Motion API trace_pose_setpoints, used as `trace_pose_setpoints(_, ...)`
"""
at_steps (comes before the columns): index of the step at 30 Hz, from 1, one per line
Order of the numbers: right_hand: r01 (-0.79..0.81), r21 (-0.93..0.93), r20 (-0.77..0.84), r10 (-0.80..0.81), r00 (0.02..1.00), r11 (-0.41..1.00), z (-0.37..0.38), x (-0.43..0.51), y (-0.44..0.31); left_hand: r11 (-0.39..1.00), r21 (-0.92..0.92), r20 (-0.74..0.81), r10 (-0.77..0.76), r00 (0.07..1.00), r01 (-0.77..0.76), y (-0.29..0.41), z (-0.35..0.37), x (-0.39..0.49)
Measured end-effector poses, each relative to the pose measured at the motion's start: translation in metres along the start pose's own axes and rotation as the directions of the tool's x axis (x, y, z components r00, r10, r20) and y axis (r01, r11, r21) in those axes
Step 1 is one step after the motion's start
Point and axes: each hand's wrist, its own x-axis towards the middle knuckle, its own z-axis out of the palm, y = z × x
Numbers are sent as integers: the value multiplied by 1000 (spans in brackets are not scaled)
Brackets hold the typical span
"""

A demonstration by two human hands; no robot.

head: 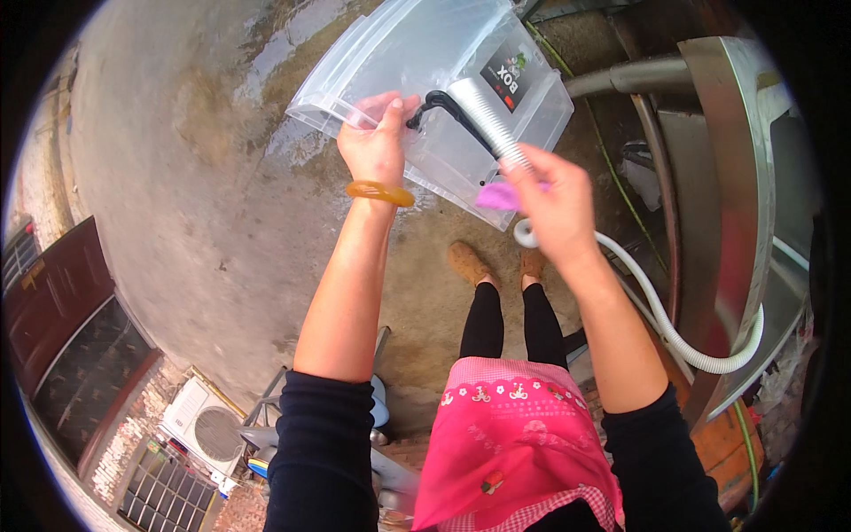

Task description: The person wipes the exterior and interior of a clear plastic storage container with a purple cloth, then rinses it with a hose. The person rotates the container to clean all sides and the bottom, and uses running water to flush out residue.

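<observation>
A clear plastic storage box (pixel 432 60) with a dark label is held up before me, tilted on its side. My left hand (pixel 379 133), with an amber bangle on the wrist, grips the box's rim, the fingers showing through the clear wall. My right hand (pixel 555 199) is closed around a ribbed, silvery-white tube (pixel 488 123) lying across the front of the box. Beside the tube runs a black bent handle or strip (pixel 459 113), one end close to my left fingers. A purple cloth or sponge (pixel 502 197) shows at my right hand, blurred; whether I hold it is unclear.
A white corrugated hose (pixel 665 312) loops from near my right hand to a metal sink or counter (pixel 731 199) on the right. A thin green hose (pixel 615 166) runs behind. Wet concrete floor (pixel 219 199) lies beneath. An air-conditioner unit (pixel 206 425) stands at the lower left.
</observation>
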Motion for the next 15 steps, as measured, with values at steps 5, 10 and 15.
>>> trace_pose_setpoints(5, -33, -174, -110, 14, 994, 984, -39, 28, 22, 1000, 31, -57, 8, 998, -6, 9, -14, 23)
trace_pose_setpoints(10, -66, -13, -108, 64, 992, 998, -51, 40, 20, 989, -90, -184, 96, 978, -114, 1, -11, 19)
trace_pose_setpoints(15, 151, -184, 234, -106, 966, 971, -18, -1, 8, 1000, -12, -280, -7, 960, 4, -17, -5, 2)
